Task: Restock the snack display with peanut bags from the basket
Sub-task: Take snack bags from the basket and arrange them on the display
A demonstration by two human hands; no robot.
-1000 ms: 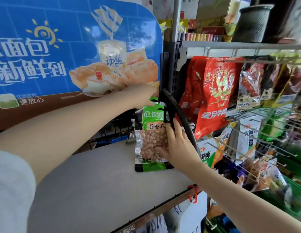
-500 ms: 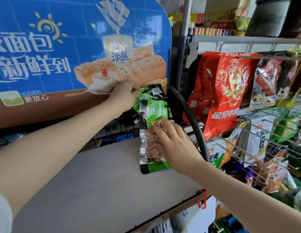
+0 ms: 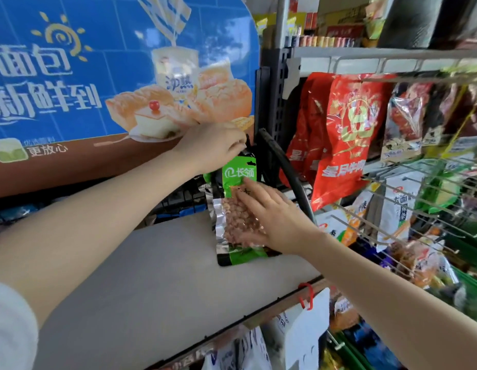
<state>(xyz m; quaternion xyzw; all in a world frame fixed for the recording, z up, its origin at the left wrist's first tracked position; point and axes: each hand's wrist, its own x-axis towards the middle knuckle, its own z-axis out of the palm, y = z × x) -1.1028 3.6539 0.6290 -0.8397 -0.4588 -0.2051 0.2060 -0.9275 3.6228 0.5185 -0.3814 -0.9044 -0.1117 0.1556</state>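
A green and silver peanut bag [image 3: 235, 212] with a clear window of nuts hangs upright at the side of the shelf unit, beside a black curved strip [image 3: 285, 172]. My left hand [image 3: 213, 146] pinches the top of the bag at its hang hole. My right hand [image 3: 272, 217] lies flat with fingers spread against the front of the bag, pressing it. More green bag edges show just behind it. The basket is out of view.
A blue bread poster [image 3: 120, 76] fills the upper left. Below the bag is a grey panel [image 3: 157, 276] with a red hook [image 3: 306, 295] at its edge. Right of the black upright [image 3: 277, 84], red snack bags [image 3: 352, 134] and other packets hang on wire pegs [image 3: 418, 204].
My left hand has shifted right and up to the bag's top. My right hand has slid down the bag's front and flattened. The view has drifted left.
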